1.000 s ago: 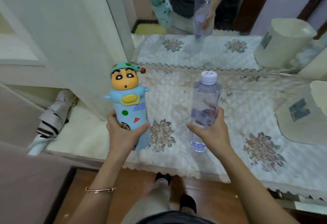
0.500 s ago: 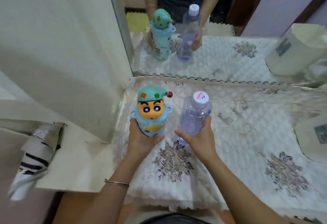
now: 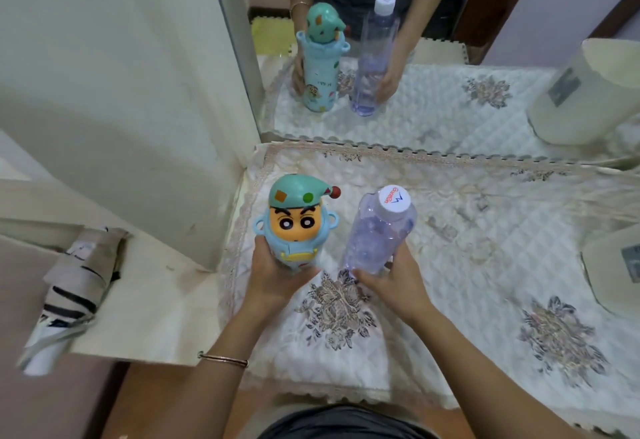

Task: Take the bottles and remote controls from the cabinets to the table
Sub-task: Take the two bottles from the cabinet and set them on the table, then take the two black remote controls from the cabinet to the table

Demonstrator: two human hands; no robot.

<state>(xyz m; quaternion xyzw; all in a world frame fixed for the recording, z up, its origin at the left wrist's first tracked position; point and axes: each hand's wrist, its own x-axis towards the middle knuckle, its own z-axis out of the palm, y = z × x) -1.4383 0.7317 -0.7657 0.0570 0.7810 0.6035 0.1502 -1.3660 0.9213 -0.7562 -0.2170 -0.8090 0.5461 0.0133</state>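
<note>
Both bottles have come down since a moment ago, closer to the quilted cloth, and my view now looks more steeply down on them.

Under everything, the desk (image 3: 467, 230) with its white floral cloth spreads beyond and to the right of my fingers. Behind it the mirror (image 3: 433, 99) repeats both bottles and my arms, well beyond my fingers. A cream container (image 3: 609, 286) sits far off to the right of the right hand. Off to the left of my left hand, a folded striped umbrella (image 3: 69, 286) lies on a lower ledge.

Now the bottles. The cartoon bottle (image 3: 294, 227), blue with a green-capped character head, stands upright in my left hand (image 3: 273, 282), fingers wrapped round its lower body. Just beside it, the clear water bottle (image 3: 377, 230), white cap tipped toward me, is held in my right hand (image 3: 391, 282), fingers curled about its base. Whether either base touches the cloth, I cannot tell. A thin bangle (image 3: 223, 359) rings my left wrist, behind the fingers.
</note>
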